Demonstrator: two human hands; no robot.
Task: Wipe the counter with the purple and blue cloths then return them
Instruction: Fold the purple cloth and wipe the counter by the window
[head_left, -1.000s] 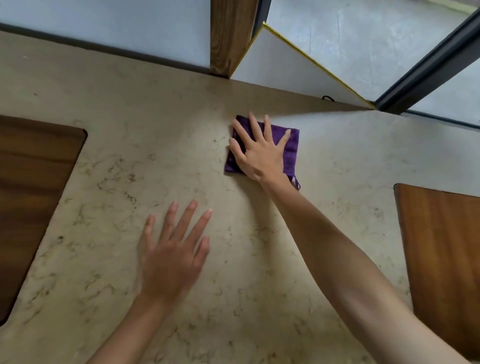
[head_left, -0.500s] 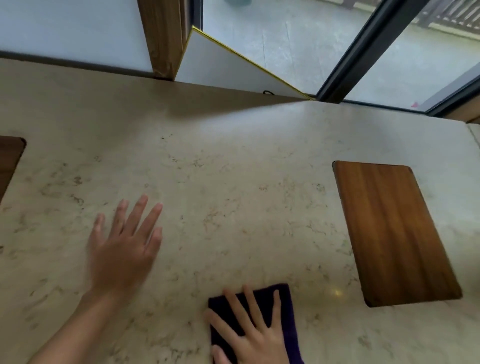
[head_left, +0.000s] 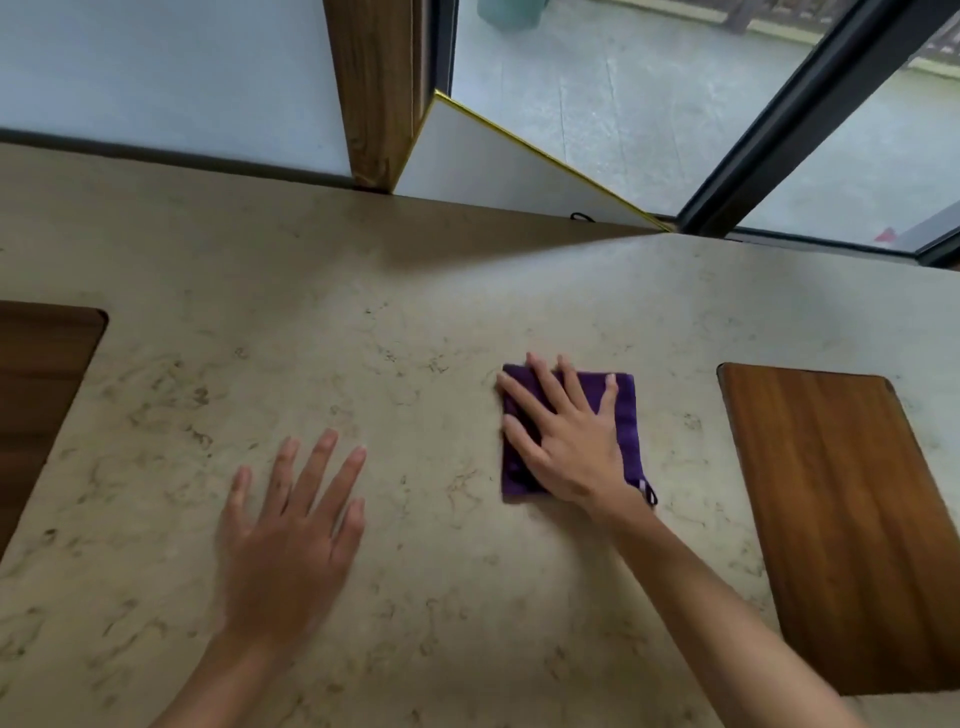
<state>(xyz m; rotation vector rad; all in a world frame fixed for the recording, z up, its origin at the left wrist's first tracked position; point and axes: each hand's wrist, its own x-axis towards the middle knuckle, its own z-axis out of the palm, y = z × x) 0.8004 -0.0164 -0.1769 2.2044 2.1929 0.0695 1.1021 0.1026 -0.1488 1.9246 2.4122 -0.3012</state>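
A folded purple cloth (head_left: 626, 410) lies flat on the beige marble counter (head_left: 415, 322), right of the middle. My right hand (head_left: 566, 441) presses down on it with the fingers spread, covering most of it. My left hand (head_left: 291, 535) rests flat on the bare counter to the left, fingers apart, holding nothing. No blue cloth is in view.
A wooden inset panel (head_left: 852, 519) sits in the counter at the right and a darker one (head_left: 36, 395) at the left edge. Behind the counter stand a wooden post (head_left: 379, 88), a white board with a yellow edge (head_left: 493, 171) and glass doors.
My right hand has slid the purple cloth from the near edge back up the counter and to the right. My left hand has stayed flat on the counter.
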